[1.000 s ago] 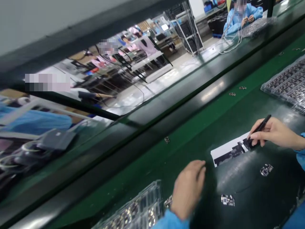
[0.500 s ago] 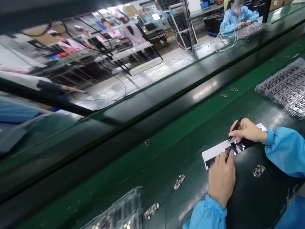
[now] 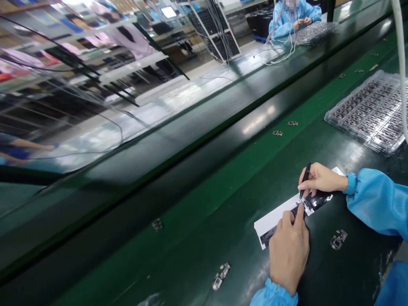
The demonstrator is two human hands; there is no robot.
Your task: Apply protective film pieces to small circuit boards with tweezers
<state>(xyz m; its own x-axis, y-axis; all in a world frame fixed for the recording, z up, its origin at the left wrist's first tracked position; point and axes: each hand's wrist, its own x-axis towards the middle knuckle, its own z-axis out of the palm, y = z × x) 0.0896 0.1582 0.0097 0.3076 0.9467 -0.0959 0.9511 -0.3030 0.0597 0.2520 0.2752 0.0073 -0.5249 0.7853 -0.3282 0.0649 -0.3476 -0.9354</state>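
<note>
My right hand point(image 3: 323, 177) grips black tweezers point(image 3: 306, 175), held upright like a pen. Their tip points down at a white backing strip point(image 3: 276, 216) that carries shiny black film pieces point(image 3: 320, 200). My left hand point(image 3: 289, 253) rests on the near side of this strip; its index finger is stretched out and presses on the film close to the tweezer tip. The other left fingers are partly bent and partly hidden. A small circuit board point(image 3: 338, 239) lies right of my left hand, and a second circuit board point(image 3: 221, 276) lies to its left.
A clear plastic tray point(image 3: 338, 121) full of small boards stands at the right, beside a pale cable point(image 3: 400, 63). More boards point(image 3: 277, 133) lie along the green belt. Across the bench a person in blue point(image 3: 295, 21) works at another tray.
The view has swung, so the tray at the bottom left has mostly left the picture. The tweezers stand more upright, and their tip is now close to my left index fingertip.
</note>
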